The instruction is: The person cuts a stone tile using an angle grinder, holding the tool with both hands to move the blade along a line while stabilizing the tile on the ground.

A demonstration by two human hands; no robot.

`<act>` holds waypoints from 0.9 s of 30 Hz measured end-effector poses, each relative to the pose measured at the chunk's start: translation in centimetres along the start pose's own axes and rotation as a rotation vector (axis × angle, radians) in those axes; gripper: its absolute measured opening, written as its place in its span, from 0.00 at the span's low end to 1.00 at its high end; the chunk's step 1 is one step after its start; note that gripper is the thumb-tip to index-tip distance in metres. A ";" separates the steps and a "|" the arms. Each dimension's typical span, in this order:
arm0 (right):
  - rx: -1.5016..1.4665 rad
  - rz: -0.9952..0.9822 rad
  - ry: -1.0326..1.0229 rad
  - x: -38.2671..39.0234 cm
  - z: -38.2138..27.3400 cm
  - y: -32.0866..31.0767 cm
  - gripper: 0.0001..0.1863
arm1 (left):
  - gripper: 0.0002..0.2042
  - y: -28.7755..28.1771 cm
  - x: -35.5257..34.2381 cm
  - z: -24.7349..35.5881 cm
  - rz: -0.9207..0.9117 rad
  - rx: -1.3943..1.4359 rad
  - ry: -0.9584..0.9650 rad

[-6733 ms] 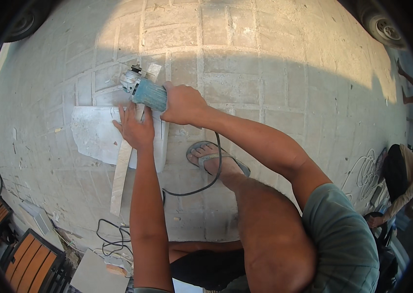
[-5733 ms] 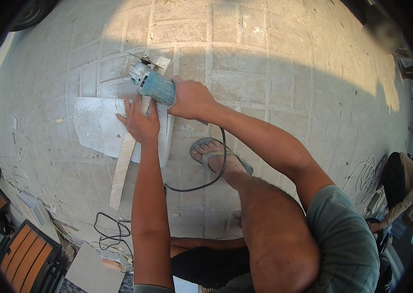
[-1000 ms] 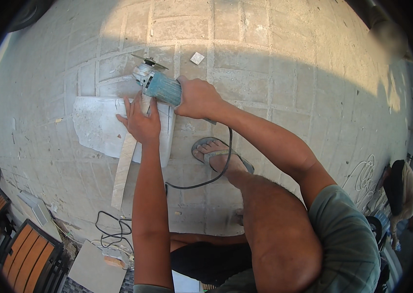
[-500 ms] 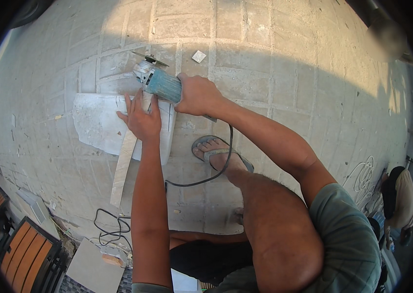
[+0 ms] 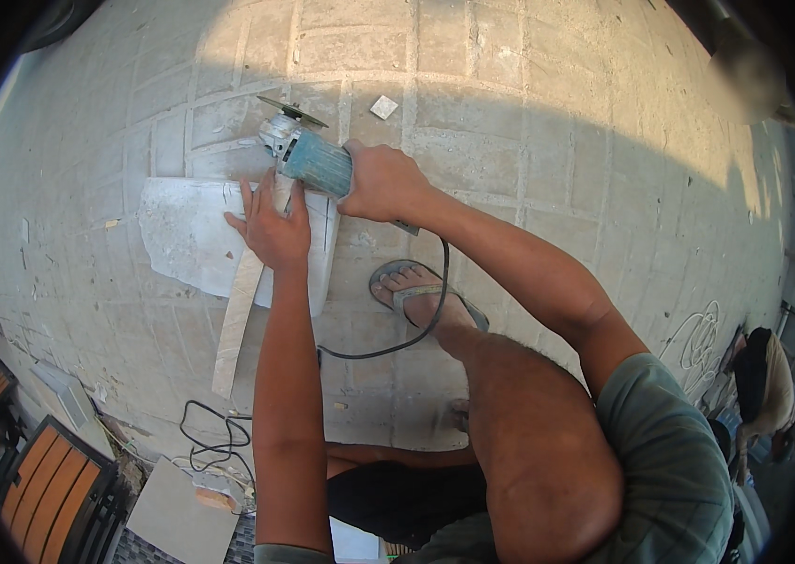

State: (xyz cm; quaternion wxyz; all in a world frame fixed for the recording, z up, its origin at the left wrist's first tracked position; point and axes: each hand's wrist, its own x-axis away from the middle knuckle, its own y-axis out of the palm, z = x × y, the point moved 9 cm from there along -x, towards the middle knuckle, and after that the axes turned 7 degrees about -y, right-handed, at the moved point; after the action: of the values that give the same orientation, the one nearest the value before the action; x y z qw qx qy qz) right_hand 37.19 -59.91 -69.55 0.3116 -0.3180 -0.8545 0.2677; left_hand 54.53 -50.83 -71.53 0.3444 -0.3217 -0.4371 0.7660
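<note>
My right hand point(image 5: 386, 182) is wrapped round the blue body of an angle grinder point(image 5: 319, 164). The grinder's disc point(image 5: 292, 112) points away from me, clear of the pieces below; whether it spins I cannot tell. A narrow beige tile strip point(image 5: 238, 324) lies lengthwise across a white slab point(image 5: 186, 230) with a broken left edge. My left hand point(image 5: 277, 230) holds the strip near its far end, thumb on one side and spread fingers on the other, close to the grinder head. Part of the strip is hidden under this hand and forearm.
A small square tile piece point(image 5: 382, 107) lies on the paved ground beyond the grinder. The black power cord point(image 5: 388, 352) loops past my sandalled foot point(image 5: 421, 293). Wooden-slat chairs point(image 5: 45, 493) and a tile point(image 5: 181, 517) are lower left. Another person point(image 5: 769, 385) is at the far right.
The grinder's disc has tilted slightly, while both hands stay nearly in place on the grinder and strip. The person at the far right has shifted a little.
</note>
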 end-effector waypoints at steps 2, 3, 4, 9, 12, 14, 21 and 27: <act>-0.002 -0.001 -0.001 -0.1 -0.1 0.0 0.29 | 0.22 0.0 0.0 0.0 -0.005 -0.005 -0.003; 0.000 0.000 0.000 0.0 -0.1 0.0 0.29 | 0.22 0.0 0.0 0.0 -0.007 -0.005 -0.005; 0.002 0.002 0.001 0.0 -0.1 0.1 0.29 | 0.22 0.1 0.0 -0.1 -0.010 -0.004 -0.008; -0.001 0.000 0.001 -0.1 0.0 0.2 0.30 | 0.22 0.1 0.0 0.0 -0.011 -0.012 0.001; -0.009 -0.005 0.004 -0.4 0.2 0.4 0.32 | 0.22 0.1 0.0 0.0 -0.006 -0.011 0.002; -0.014 -0.010 0.008 -0.6 0.3 0.6 0.33 | 0.22 0.1 0.0 0.0 -0.002 -0.010 0.003; -0.012 -0.020 0.006 -1.0 0.3 0.7 0.35 | 0.22 0.1 0.0 0.1 -0.009 -0.008 -0.007; -0.015 -0.015 -0.018 -1.6 -0.2 0.6 0.32 | 0.23 0.1 0.0 -0.2 -0.006 -0.003 -0.006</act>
State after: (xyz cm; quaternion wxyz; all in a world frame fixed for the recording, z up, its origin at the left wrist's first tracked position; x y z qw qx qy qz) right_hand 38.49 -60.58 -70.40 0.3036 -0.3117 -0.8615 0.2618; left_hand 54.66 -50.74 -71.74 0.3447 -0.3187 -0.4402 0.7654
